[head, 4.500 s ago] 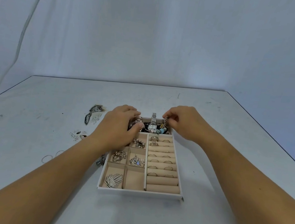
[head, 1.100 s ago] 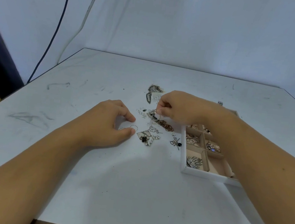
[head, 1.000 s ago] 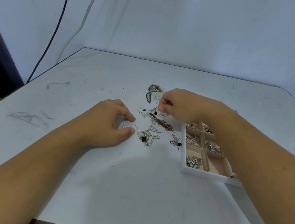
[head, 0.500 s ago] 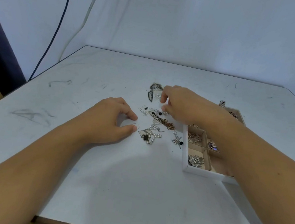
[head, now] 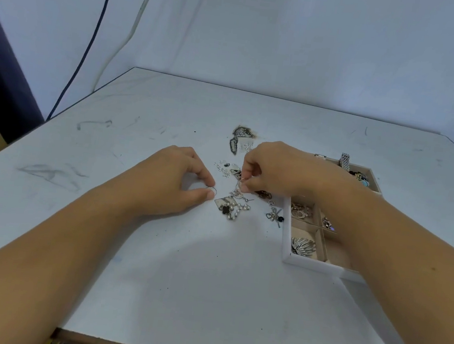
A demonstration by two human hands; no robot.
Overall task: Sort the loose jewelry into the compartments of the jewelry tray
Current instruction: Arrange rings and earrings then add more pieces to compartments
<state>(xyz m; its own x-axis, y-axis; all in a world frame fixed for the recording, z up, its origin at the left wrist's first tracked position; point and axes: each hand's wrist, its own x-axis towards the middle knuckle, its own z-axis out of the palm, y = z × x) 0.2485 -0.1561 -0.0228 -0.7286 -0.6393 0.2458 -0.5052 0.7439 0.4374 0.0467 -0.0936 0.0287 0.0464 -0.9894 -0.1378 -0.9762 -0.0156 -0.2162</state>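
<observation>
Thumb and forefinger of the right hand (head: 275, 167) pinch a small silver piece (head: 238, 188) hanging long-axis down onto the loose jewelry (head: 232, 208), the left hand (head: 168, 176) pinches a thin ring (head: 212, 190) lying flat on the scuffed white table (head: 206, 283), the tray (head: 309, 263) sits just right of the heap, and a white backdrop (head: 294, 37) stands behind.

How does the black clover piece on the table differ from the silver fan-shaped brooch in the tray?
The black clover piece lies loose on the table, among pearl beads; the silver fan-shaped brooch already sits in the near corner compartment of the tray. The clover piece is dark; the brooch is all silver and ribbed. Both lie untouched.
</observation>
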